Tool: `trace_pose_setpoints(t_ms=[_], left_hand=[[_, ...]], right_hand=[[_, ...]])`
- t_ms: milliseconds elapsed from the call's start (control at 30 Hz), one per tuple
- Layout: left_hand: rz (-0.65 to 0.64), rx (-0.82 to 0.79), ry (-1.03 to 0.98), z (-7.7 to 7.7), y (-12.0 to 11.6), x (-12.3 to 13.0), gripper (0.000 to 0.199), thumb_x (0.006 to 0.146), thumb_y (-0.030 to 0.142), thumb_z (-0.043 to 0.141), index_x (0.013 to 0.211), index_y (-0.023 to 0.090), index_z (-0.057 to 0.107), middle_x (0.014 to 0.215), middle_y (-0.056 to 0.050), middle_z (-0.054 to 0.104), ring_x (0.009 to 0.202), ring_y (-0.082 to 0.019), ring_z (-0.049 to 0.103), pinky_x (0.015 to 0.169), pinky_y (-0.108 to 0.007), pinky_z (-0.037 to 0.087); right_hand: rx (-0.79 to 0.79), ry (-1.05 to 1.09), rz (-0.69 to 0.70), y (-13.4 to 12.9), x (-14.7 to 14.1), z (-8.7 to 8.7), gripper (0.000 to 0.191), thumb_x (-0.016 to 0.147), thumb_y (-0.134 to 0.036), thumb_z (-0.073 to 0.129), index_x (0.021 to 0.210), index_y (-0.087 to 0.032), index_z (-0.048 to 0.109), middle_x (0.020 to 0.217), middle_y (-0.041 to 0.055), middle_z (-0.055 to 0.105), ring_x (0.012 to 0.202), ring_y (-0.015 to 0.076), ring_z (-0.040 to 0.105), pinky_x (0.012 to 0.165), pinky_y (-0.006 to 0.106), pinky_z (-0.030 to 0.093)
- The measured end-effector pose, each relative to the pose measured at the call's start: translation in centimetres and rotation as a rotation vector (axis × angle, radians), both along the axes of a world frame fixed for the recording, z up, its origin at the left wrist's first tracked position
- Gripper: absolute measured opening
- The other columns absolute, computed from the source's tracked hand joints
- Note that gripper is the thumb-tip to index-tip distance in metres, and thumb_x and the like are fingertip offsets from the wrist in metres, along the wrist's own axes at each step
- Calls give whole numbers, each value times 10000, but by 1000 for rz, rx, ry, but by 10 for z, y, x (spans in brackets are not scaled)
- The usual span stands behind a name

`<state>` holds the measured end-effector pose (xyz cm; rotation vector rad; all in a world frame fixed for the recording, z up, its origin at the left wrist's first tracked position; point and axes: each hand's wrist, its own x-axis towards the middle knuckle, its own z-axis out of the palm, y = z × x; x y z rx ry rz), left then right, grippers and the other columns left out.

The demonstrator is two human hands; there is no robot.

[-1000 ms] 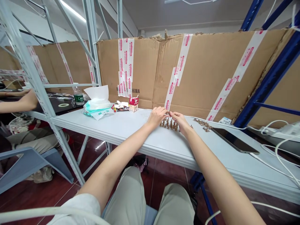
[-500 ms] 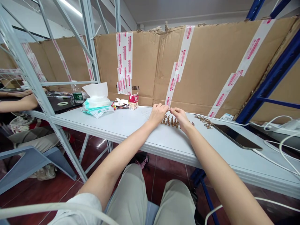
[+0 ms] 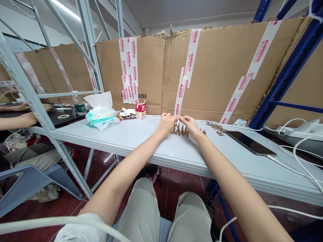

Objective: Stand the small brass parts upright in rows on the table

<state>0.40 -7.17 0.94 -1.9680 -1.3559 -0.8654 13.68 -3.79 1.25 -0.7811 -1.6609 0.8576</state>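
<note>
My left hand and my right hand meet fingertip to fingertip above the light grey tabletop. Both are closed in a pinch, and whatever lies between the fingers is too small to make out. Just below and between them stand small brass-coloured pieces in upright rows, partly covered by my right hand. To the right is a loose pile of similar small metal pieces. Left of my left hand, faint small clear bits lie on the tabletop.
A black phone with a white cable lies at right. A drink carton, a pack of wipes and wrappers stand at back left. Cardboard walls the back. Another person's arm rests on the neighbouring dark table.
The view has shifted slightly, so the scene sits a little differently. My hands stay pinched together in the same place over the rows.
</note>
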Motion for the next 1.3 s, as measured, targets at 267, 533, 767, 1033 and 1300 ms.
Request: trace_pose_setpoints(t_ms=[267, 533, 767, 1033, 1300], left_hand=[[0, 43, -1, 0, -1, 1, 270, 904, 364, 323, 939, 195, 529, 767, -23, 614, 781, -158, 508, 788, -311, 271], [35, 83, -5, -2, 1, 0, 274, 918, 313, 290, 909, 180, 529, 757, -47, 612, 769, -171, 505, 786, -319, 277], [22, 16, 11, -1, -2, 2, 270, 924, 227, 244, 883, 170, 505, 741, -40, 591, 757, -169, 510, 763, -307, 280], [-18, 12, 25, 0, -4, 2, 281, 924, 345, 261, 978, 173, 477, 802, -32, 608, 775, -157, 526, 777, -301, 274], [19, -67, 5, 1, -5, 1, 359, 936, 335, 180, 895, 173, 498, 755, -32, 607, 776, -158, 539, 760, -299, 279]], right_hand=[[-48, 51, 17, 2, 3, -1, 411, 588, -593, 585, 597, -187, 523, 588, -21, 486, 611, 116, 416, 643, 263, 330], [59, -55, 101, 5, -6, -7, 492, 709, -664, 403, 582, -193, 472, 595, -1, 483, 575, 123, 411, 586, 260, 337], [152, -117, 44, 5, -5, -9, 503, 747, -657, 342, 521, -208, 351, 523, -15, 376, 522, 121, 335, 556, 260, 301], [189, -182, -100, 7, -3, -10, 486, 769, -617, 309, 554, -202, 445, 563, 11, 457, 569, 142, 383, 586, 261, 297], [254, -310, -114, 0, 0, -9, 439, 843, -495, 257, 666, -175, 499, 658, 24, 526, 625, 140, 428, 629, 250, 336]])
